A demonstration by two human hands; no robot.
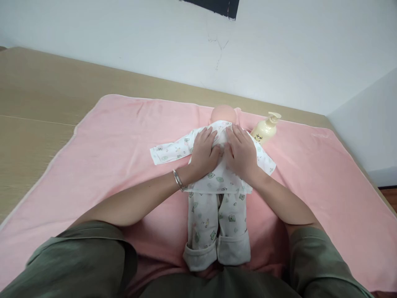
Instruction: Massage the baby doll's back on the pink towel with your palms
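Observation:
A baby doll (pixel 223 113) lies on a pink blanket (pixel 124 136), the top of its bald head pointing away from me. It is dressed in a white printed top (pixel 214 181) and matching pants (pixel 203 219) with turned-up cuffs. My left hand (pixel 204 151) rests flat on the left side of the top, fingers stretched out. On the right side of the chest lies my right hand (pixel 242 151), also flat with its fingers extended. My thumbs are close together over the middle of the top. Both hands cover much of the chest, and no doll hands show at the sleeves.
A cream pump bottle (pixel 265 129) lies tilted on the blanket, right of the doll's head. The blanket covers a tan surface (pixel 37 91) that runs back to a white wall (pixel 124 37). A dark patch (pixel 217 7) is on the wall at the top.

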